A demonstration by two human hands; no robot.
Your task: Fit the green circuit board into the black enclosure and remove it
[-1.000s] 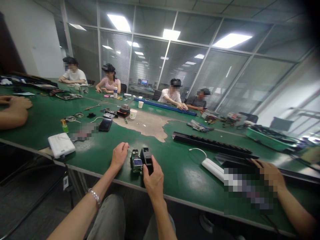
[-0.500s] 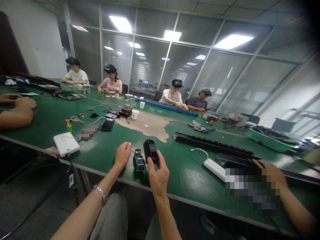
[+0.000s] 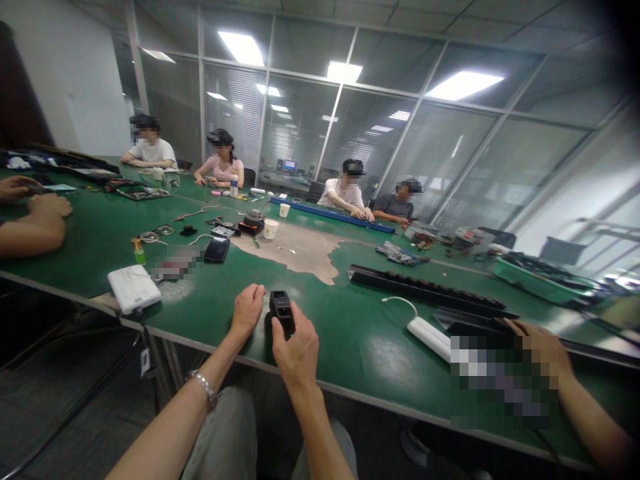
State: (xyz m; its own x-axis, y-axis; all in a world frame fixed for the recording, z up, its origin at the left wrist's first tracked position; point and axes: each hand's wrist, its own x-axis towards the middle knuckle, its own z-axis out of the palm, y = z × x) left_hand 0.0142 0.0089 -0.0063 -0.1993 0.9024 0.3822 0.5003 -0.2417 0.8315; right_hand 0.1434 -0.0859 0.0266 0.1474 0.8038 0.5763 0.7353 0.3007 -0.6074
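Observation:
My right hand (image 3: 296, 340) grips a black plastic housing (image 3: 281, 312) between thumb and fingers, near the front edge of the green table (image 3: 370, 340). The housing stands where a small circuit board with a screen was visible earlier; the board is now hidden behind or under it. Just left of the housing, my left hand (image 3: 249, 309) rests on the table with its fingers curled. Whether anything is inside the left hand is hidden.
A white box with a cable (image 3: 134, 288) lies at the left edge. Toward the right are a long black rail (image 3: 425, 291), a white power strip (image 3: 430, 339) and another person's hand (image 3: 543, 347). Paper cups (image 3: 271, 229) and a phone (image 3: 217, 249) lie further back.
My right hand has moved left with the black housing, which now covers the circuit board's place. My left hand has stayed almost still.

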